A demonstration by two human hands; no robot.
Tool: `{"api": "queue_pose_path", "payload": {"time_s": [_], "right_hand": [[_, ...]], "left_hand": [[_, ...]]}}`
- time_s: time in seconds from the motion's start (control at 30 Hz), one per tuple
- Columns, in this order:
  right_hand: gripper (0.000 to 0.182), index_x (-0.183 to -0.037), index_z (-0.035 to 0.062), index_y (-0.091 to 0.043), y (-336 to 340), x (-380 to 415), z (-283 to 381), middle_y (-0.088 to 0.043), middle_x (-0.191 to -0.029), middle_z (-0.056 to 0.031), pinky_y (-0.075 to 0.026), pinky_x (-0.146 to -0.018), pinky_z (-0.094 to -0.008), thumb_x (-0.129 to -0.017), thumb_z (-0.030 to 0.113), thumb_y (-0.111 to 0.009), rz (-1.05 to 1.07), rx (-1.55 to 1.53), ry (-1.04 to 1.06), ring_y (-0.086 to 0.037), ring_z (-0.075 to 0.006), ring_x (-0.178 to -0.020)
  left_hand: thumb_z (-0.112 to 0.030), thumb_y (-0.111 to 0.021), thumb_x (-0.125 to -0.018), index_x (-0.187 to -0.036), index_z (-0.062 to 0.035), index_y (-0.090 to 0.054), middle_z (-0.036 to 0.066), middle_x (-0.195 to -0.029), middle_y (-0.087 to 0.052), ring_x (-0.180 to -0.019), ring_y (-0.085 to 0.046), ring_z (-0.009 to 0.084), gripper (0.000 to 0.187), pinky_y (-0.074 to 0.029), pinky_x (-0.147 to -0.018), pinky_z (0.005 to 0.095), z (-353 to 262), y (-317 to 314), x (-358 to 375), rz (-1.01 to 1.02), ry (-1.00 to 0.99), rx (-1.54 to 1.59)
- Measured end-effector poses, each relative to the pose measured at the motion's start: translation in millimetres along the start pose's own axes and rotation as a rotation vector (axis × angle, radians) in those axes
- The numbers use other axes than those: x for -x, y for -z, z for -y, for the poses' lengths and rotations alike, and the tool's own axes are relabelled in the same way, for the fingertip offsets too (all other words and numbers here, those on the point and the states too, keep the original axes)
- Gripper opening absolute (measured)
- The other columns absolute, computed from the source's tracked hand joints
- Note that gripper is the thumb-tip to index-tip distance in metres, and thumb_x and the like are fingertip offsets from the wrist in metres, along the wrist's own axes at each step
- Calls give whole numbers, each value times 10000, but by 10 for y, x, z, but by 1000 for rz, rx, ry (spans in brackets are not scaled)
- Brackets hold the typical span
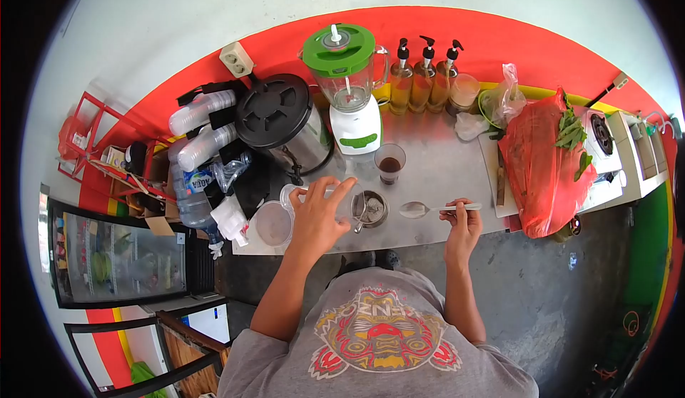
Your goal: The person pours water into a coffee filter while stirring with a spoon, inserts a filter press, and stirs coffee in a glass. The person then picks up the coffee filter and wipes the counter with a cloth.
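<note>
My left hand (pixel 319 212) is over the metal counter with its fingers curved and apart, in front of a clear round lid or container (pixel 294 197). Its fingertips come close to the clear rim; contact is hard to make out. My right hand (pixel 464 227) pinches the handle of a metal spoon (pixel 414 209), whose bowl points left above the counter. Between the hands stands a small metal cup (pixel 370 209) with ice or pale lumps and a utensil in it. Behind it is a clear glass (pixel 389 164) with dark liquid. A round clear tub (pixel 273 224) sits left of my left hand.
A green-lidded blender (pixel 356 123) and a steel drum with black lid (pixel 275 112) stand behind. Pump bottles (pixel 426 80) line the wall. At right lie a red plastic bag (pixel 544 162) and a stove (pixel 601 134). Plastic cups (pixel 203 112) and a water bottle (pixel 194 202) are left.
</note>
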State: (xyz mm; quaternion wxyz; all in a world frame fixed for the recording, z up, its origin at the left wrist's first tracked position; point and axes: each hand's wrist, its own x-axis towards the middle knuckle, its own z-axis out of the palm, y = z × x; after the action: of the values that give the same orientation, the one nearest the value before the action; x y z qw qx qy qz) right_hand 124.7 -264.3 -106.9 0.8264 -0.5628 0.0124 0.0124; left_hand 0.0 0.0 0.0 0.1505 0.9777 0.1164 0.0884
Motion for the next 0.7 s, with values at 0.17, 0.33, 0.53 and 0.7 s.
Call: {"api": "queue_pose_path", "payload": {"time_s": [0.17, 0.33, 0.53, 0.7], "right_hand": [[189, -1084, -16, -639, -76, 64, -44, -687, -965, -108, -584, -705, -312, -1112, 162, -582, -45, -49, -59, -673, -169, -773], [191, -1086, -14, -639, -149, 83, -21, -685, -960, -105, -584, -704, -312, -1115, 164, -576, -21, -8, -67, -671, -165, -767], [198, -1084, -4, -645, -280, 14, 58, -676, -952, -89, -567, -703, -305, -1120, 174, -567, 21, 39, -48, -648, -151, -767], [230, -1070, -23, -660, -333, -101, 61, -674, -929, -65, -550, -697, -288, -1130, 170, -549, 149, 211, -24, -618, -121, -756]], "left_hand": [[-93, -856, -640, -1450, -266, -612, 29, -1304, -575, -1271, -555, 209, 864, -301, -1052, 478, 13, -38, -49, 4, -40, 34], [-85, -840, -651, -1450, -270, -613, 26, -1298, -577, -1258, -559, 210, 851, -309, -1047, 485, 39, -41, -66, -9, -63, 49], [-76, -834, -654, -1446, -267, -616, 22, -1297, -578, -1250, -566, 211, 843, -309, -1050, 488, 57, -24, -72, -21, -61, 67], [-84, -835, -687, -1447, -259, -608, 38, -1299, -578, -1256, -558, 200, 812, -305, -1048, 499, 48, -2, -72, -25, -52, 87]]}}
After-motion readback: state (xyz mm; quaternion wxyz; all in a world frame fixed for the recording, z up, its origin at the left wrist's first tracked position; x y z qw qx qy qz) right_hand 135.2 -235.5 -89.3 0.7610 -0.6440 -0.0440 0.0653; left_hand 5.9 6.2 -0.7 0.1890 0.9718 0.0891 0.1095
